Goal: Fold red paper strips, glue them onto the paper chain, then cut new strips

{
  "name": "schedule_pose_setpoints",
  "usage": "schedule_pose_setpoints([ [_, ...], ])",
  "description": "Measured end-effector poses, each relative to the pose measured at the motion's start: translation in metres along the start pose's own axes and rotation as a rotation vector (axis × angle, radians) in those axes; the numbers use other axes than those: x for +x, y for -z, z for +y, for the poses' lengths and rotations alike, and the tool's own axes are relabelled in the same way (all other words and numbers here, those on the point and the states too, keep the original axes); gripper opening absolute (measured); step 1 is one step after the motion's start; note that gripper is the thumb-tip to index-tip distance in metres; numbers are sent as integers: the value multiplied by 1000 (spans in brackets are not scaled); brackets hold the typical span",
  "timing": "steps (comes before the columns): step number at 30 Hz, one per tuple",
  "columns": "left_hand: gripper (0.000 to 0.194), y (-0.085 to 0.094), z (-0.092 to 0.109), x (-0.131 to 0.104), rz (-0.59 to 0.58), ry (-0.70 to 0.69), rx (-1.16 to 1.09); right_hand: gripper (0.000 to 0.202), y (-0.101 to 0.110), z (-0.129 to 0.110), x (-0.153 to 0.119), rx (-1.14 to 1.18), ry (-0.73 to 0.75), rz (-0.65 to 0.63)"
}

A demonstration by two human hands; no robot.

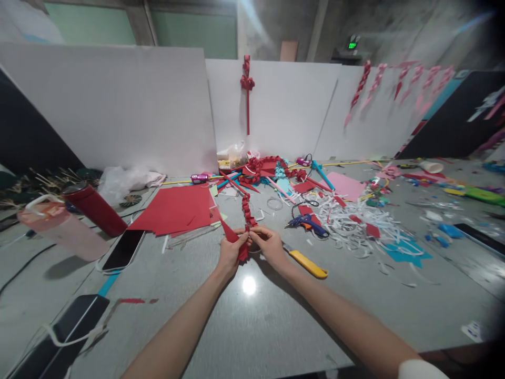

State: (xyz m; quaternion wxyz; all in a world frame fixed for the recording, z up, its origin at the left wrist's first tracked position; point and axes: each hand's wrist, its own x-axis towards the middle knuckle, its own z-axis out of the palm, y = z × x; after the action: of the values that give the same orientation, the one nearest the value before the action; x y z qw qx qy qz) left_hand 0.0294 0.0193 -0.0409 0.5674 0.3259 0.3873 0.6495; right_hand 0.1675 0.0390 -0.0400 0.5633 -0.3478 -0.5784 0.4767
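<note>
A folded red paper strip stretches away from my fingers over the table in a chain of small loops. My left hand pinches its near end, where a flat red length sticks out to the upper left and more red paper hangs below the fingers. My right hand meets the left at the same spot, thumb and fingertips closed on the strip. Just right of my right hand lies a yellow utility knife. A blue glue gun rests farther back on that side.
Red paper sheets lie to the left, beside a phone, a red flask and a pink bottle. White paper shreds heap on the right. White boards stand behind, one bearing a hanging red paper ornament.
</note>
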Motion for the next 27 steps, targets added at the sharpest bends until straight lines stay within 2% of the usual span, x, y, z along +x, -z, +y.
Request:
schedule_pose_setpoints([
  [4, 45, -1, -2, -2, -49, 4, 30, 34, -6, -1, -6, 145, -101, 42],
  [8, 49, -4, 0, -1, -59, -17, -32, 37, -6, -7, -11, 179, -109, 94],
  [11, 38, -4, 9, 10, 75, -23, -217, 36, -3, -9, -13, 188, -104, 68],
  [14, 33, -3, 23, 29, 221, 106, -484, 33, -2, -8, -15, 182, -78, 70],
  [16, 33, -2, 29, 42, 268, 147, -575, 32, -3, -6, -16, 172, -69, 57],
  [21, 35, -8, 29, 59, 304, 171, -567, 33, -5, -4, -16, 139, -64, 43],
  [27, 42, -20, 26, 57, 200, 14, -435, 32, -4, -4, -14, 86, -77, 69],
])
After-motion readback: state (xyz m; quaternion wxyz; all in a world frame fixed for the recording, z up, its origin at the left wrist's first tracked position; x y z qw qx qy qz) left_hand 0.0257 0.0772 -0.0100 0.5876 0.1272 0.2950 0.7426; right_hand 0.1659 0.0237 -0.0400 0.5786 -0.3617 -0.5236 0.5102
